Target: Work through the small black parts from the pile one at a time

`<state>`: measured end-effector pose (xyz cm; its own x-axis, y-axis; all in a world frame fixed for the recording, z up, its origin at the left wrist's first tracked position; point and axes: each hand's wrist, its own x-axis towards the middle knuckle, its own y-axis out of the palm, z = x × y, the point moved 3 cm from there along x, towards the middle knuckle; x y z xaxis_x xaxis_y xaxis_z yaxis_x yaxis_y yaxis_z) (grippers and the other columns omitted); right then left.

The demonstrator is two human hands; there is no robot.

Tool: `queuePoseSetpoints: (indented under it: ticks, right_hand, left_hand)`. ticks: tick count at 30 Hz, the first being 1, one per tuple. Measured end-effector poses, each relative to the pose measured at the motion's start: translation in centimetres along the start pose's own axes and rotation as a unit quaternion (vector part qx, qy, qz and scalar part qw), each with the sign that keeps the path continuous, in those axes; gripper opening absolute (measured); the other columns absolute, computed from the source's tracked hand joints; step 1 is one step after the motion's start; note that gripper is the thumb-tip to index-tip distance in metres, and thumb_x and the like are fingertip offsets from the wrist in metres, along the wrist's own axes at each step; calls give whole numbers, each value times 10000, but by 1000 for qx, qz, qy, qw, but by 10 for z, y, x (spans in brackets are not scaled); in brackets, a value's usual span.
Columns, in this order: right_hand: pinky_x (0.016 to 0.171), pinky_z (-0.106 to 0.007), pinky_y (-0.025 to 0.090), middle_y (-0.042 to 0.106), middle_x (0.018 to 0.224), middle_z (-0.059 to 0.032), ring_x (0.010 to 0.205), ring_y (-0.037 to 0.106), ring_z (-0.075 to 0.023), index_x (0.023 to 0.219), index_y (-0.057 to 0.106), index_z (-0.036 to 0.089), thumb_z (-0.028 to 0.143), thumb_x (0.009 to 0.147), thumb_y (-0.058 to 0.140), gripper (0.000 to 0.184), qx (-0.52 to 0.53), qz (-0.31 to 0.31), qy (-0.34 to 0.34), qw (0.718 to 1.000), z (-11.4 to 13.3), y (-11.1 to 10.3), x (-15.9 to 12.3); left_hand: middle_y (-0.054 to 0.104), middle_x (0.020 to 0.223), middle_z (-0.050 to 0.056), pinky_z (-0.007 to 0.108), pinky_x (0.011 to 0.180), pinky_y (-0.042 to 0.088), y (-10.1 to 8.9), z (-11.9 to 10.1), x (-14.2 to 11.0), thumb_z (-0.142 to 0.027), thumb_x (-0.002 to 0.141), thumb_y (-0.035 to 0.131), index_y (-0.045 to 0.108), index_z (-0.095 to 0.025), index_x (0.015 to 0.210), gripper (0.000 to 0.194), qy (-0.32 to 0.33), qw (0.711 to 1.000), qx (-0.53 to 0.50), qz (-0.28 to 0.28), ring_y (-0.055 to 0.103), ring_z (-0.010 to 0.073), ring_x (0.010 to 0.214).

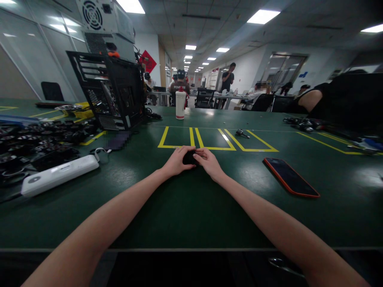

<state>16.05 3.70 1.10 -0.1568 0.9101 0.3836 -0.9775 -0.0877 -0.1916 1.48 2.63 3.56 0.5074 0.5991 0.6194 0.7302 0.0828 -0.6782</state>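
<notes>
Near the middle of the green table [179, 215], my left hand [177, 162] curls its thumb and fingers around a small black object [188, 158]. My right hand [208, 163] is closed at the object's right side, its thumb and fingertips pressed against it. Fingers cover much of the object, and its kind cannot be made out. Both hands are just in front of the yellow tape outlines [196, 148]. Beyond them, a small dark metallic piece [242, 134] lies within the right-hand outline.
An orange-cased phone [291, 177] lies to the right. On the left are a white power strip [61, 175], a heap of black parts [36, 143] and an open computer case [119, 91]. A white bottle [180, 104] stands at the back. Several people are beyond the table.
</notes>
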Motion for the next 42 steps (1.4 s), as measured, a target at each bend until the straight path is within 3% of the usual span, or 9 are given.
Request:
queuePoseSetpoints:
  ticks: [6, 12, 20, 30, 37, 42]
  right_hand:
    - [870, -392, 413, 594, 1001, -62, 940, 556, -187, 1003, 548, 179, 318, 738, 544, 299, -8, 47, 34, 998, -2, -2, 2]
    - [914, -361, 403, 560, 1064, -30, 1014, 536, -163, 973, 504, 203, 211, 678, 607, 313, 88, 74, 15, 993, 3, 0, -4]
    - [882, -361, 413, 592, 965, -29, 952, 541, -162, 939, 542, 191, 306, 723, 564, 245, 24, 12, 13, 1000, 3, -1, 0]
    - [927, -357, 388, 559, 1059, -29, 1023, 528, -163, 967, 509, 204, 214, 672, 613, 313, 106, 73, 18, 992, 6, 1, -5]
    - [871, -345, 434, 572, 907, -10, 915, 556, -148, 853, 531, 198, 258, 707, 574, 164, 44, 14, -12, 999, 9, 1, -5]
    - [890, -359, 418, 560, 1038, -42, 976, 540, -164, 1015, 507, 207, 225, 701, 580, 324, 51, 25, 20, 998, 4, 1, -1]
  left_hand:
    - [494, 1128, 60, 393, 908, 371, -1, 1, 0, -254, 654, 669, 393, -225, 1168, 584, -8, 1000, -1, 9, 455, 214, 1065]
    - [493, 1137, 62, 400, 915, 362, 0, 1, 0, -245, 654, 668, 401, -227, 1161, 572, -5, 1000, -3, 4, 452, 218, 1074]
    - [492, 1134, 63, 414, 897, 373, -1, 0, 1, -255, 651, 669, 395, -230, 1167, 585, -16, 1000, -4, 11, 458, 228, 1068]
    - [491, 1144, 69, 400, 921, 355, 2, 4, 2, -245, 654, 665, 398, -215, 1163, 576, -6, 1000, -4, 5, 456, 222, 1079]
    - [493, 1133, 71, 401, 903, 365, 2, 5, 3, -276, 648, 669, 395, -214, 1170, 593, -11, 1000, 1, 7, 462, 222, 1061]
    - [486, 1150, 76, 409, 922, 352, 2, 6, 3, -263, 653, 663, 395, -216, 1168, 582, -9, 1000, -11, 8, 454, 224, 1084]
